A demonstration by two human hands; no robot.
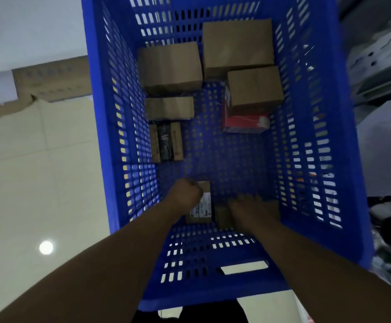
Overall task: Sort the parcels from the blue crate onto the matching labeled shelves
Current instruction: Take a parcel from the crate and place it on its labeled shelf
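Labelled parcel (202, 206): on the floor at the near end of the blue crate (101, 113), my left hand (186, 192) curled round its top. Brown parcel (222, 216): just beside it, under my right hand (248, 206); grip blurred, cannot tell. Red box (243, 124): far right, with a carton (255, 89) on top.

No wording can be read anywhere in this dim, blurred view. A white label (201, 206) on a small parcel (205, 186) in the blue crate (101, 113) carries dark print too smeared to make out. Rows of blue characters on a cardboard carton (49, 82) on the floor, and white markings on a red box (243, 124), are equally illegible.
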